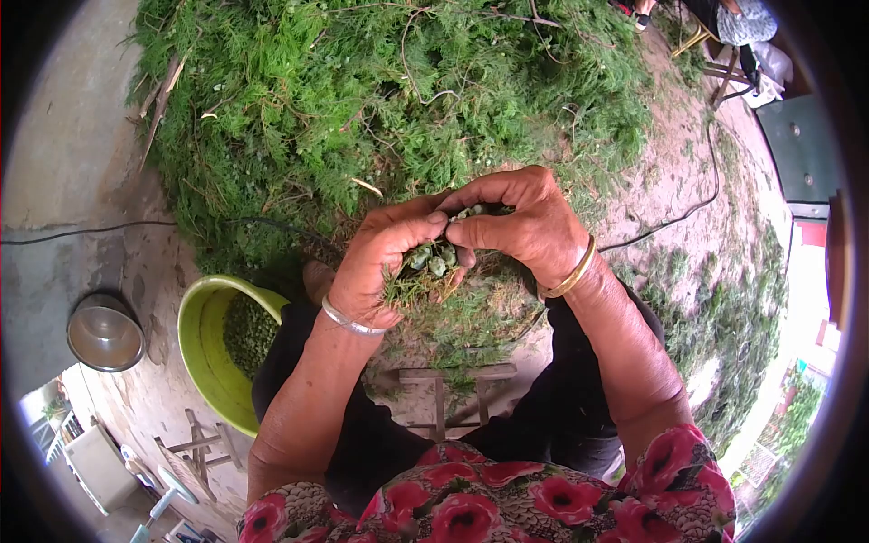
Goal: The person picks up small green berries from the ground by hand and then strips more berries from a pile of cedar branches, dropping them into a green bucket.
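Both hands gripped a green sprig (425, 276): left hand (385, 262) cupping, right hand (520, 222) pinching what seemed small cones (437, 262). Stripping was underway; dropping them in the green basin (204, 362) needs a leftward reach.

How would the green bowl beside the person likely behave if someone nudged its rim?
The bowl looks like thin plastic, so probably light and easy to slide on the bare ground. Its wide, rounded shape suggests it might rock rather than tip. The greens inside likely add little weight.
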Tool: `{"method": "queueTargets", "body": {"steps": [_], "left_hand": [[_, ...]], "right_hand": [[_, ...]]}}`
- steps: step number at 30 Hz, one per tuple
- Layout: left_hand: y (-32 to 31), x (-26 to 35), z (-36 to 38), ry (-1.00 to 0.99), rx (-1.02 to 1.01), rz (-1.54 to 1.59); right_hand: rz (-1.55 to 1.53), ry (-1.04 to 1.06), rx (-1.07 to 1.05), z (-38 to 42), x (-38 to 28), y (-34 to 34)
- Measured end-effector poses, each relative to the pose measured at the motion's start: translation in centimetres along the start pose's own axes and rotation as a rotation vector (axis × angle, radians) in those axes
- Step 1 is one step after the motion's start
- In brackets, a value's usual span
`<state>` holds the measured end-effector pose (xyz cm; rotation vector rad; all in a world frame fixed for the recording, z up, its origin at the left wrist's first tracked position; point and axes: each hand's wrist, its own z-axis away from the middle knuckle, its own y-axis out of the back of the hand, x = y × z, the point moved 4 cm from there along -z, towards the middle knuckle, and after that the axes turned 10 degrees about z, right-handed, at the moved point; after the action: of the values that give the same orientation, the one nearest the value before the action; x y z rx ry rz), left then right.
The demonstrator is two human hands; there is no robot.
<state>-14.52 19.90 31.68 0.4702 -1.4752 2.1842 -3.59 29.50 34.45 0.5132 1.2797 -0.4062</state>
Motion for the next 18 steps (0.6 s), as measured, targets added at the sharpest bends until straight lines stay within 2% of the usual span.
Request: {"method": "queueTargets", "body": {"steps": [3,6,8,9,10,11,12,13,15,16,18], "left_hand": [[0.0,-0.5,-0.1,0.033,-0.014,0.008],[0.4,-0.7,-0.2,0.046,-0.027,0.101],[0.1,-0.7,-0.3,0.052,-0.036,0.159],[-0.2,-0.6,-0.4,0.045,0.051,0.205],[-0.2,-0.5,-0.5,0.036,0.139,0.251],[0.0,-0.3,-0.5,0.033,0.139,0.251],[0.2,-0.2,-0.4,0.043,0.057,0.259],[0.3,-0.1,-0.4,0.054,-0.026,0.267],[1.2,-0.2,-0.4,0.071,-0.018,0.252],[1.5,-0.3,-0.4,0.089,-0.011,0.236],[1.6,-0.7,-0.7,0.051,0.012,0.226]], "right_hand": [[0.024,-0.043,-0.112,0.0,0.1,0.1],[0.002,-0.071,-0.063,0.0,0.2,0.0],[-0.175,-0.273,0.102,0.3,0.5,0.3],[-0.174,-0.273,0.101,0.3,0.4,0.6],[-0.445,-0.315,0.09,0.2,0.6,0.8],[-0.718,-0.354,0.077,0.2,0.7,1.0],[-0.79,-0.308,0.033,0.0,0.8,1.1],[-0.79,-0.309,0.03,0.0,0.8,1.0],[-0.545,-0.25,0.166,0.4,0.7,1.3],[-0.279,-0.142,0.117,0.5,0.1,1.3],[-0.324,-0.181,0.089,0.6,0.0,0.6]]}}
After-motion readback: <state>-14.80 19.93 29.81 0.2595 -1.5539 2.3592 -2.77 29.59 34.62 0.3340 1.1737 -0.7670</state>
